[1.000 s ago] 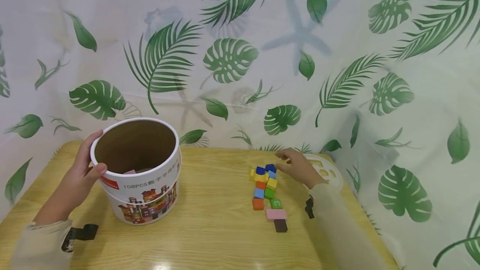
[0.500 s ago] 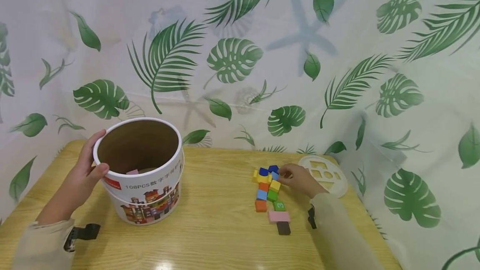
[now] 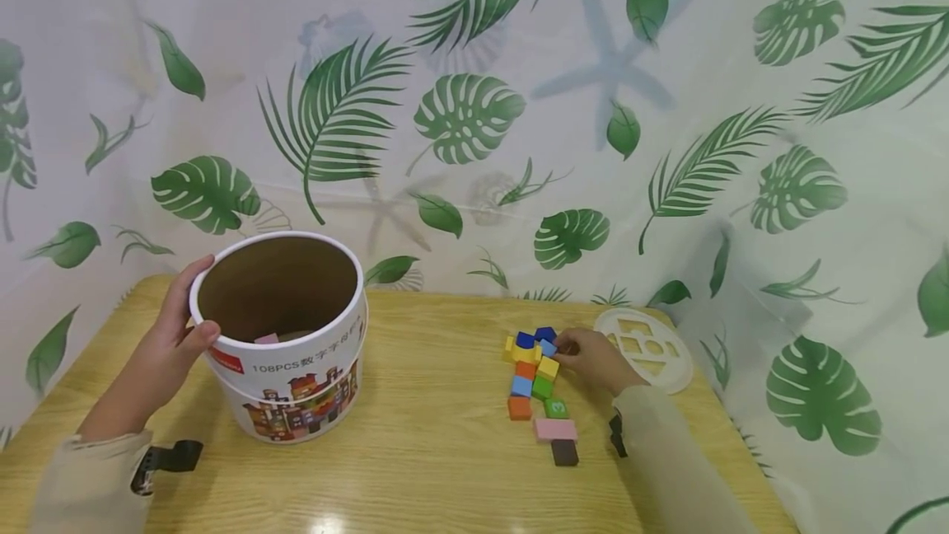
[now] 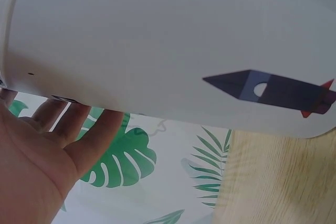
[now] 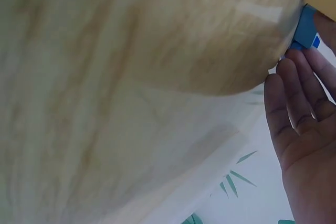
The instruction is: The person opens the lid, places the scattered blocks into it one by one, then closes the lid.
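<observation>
A white toy-block bucket (image 3: pixel 289 386) stands on the left of the table, and my left hand (image 3: pixel 172 334) grips its upper edge, thumb near the rim and fingers along the outer wall. In the left wrist view, those fingers (image 4: pixel 100 135) touch the bucket's side. At the top of a cluster of small blocks, my right hand (image 3: pixel 595 357) pinches a light blue block (image 3: pixel 547 348). The right wrist view shows this blue block (image 5: pixel 305 27) between thumb and fingers. Beside it lie dark blue blocks (image 3: pixel 544 334), a yellow block (image 3: pixel 548 367) and a green block (image 3: pixel 542 388).
Nearer me lie a green number block (image 3: pixel 556 409), a pink block (image 3: pixel 555 429) and a dark brown block (image 3: pixel 565 452). A pale round plate with shaped cut-outs (image 3: pixel 670 353) lies right of my right hand. A leaf-patterned sheet (image 3: pixel 460 213) hangs behind the table (image 3: pixel 430 452).
My right hand has come down and left from beyond the blocks to the light blue block and closed its fingertips on it. The left hand stays on the bucket. The view has shifted slightly.
</observation>
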Motion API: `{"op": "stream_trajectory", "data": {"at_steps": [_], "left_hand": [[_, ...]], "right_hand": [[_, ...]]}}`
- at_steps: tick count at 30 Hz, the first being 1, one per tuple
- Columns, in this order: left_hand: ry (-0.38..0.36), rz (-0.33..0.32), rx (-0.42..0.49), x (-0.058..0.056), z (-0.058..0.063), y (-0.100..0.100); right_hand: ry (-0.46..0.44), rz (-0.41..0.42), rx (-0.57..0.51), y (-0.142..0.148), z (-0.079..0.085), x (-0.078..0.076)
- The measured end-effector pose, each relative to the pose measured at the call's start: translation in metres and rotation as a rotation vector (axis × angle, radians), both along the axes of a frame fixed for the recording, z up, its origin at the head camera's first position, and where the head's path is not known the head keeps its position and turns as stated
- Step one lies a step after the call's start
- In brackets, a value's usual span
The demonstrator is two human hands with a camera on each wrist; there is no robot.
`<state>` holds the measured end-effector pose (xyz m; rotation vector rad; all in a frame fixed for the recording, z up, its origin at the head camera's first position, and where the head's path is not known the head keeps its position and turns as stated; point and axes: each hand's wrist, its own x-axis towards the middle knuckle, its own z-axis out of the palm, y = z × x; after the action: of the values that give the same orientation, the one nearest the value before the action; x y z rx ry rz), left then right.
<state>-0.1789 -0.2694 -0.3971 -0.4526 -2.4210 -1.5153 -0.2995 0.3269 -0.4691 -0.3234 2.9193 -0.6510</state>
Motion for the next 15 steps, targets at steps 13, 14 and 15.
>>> {"op": "stream_trajectory", "data": {"at_steps": [13, 14, 15], "left_hand": [[-0.006, 0.004, -0.009, 0.0005, 0.0012, 0.0005], [-0.008, 0.005, -0.01, 0.0006, 0.0015, 0.0007], [-0.012, 0.009, -0.015, 0.0007, 0.0018, 0.0007]], "right_hand": [[0.018, -0.016, 0.016, -0.0007, 0.0039, 0.0034], [0.022, -0.02, 0.015, 0.0001, 0.0047, 0.004], [0.023, -0.024, 0.008, 0.0011, 0.0056, 0.0045]]}}
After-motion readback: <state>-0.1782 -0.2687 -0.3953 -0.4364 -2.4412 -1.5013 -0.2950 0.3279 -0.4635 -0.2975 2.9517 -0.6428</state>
